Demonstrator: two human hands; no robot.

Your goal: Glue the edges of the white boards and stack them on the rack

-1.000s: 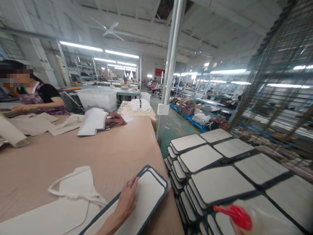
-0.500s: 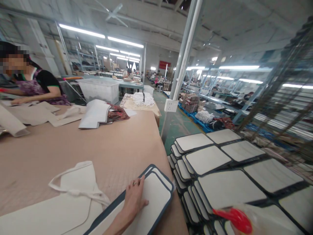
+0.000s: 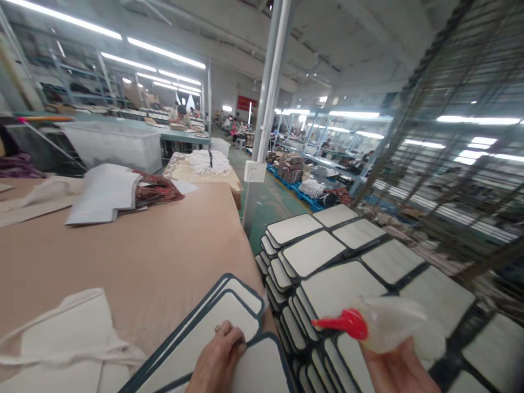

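My left hand (image 3: pixel 219 357) rests on a stack of cream panels with dark blue borders (image 3: pixel 229 311) at the table's right edge. Its fingers are curled and pressed together at the edge of a top panel (image 3: pixel 264 365), which lies skewed to the right over the others; the fingertips are partly hidden. In my right hand (image 3: pixel 395 365) is a translucent squeeze bottle (image 3: pixel 399 325) with a red nozzle (image 3: pixel 346 323). The bottle lies tilted sideways above the rows of panels, its tip pointing left. A fabric piece with a strap (image 3: pixel 67 327) is left of the stack.
Rows of overlapping cream panels (image 3: pixel 344 286) fill the right side, beside a wire rack (image 3: pixel 458 125). A metal post with a socket box (image 3: pixel 254 171) rises past the table (image 3: pixel 164 245). Grey sheets (image 3: pixel 106 191) lie at the table's far side, near a white bin (image 3: pixel 118 144).
The view has swung right. My left hand has gone from lying fairly flat to curled, and a top panel now sits askew. The bottle in my right hand has come up and left into view.
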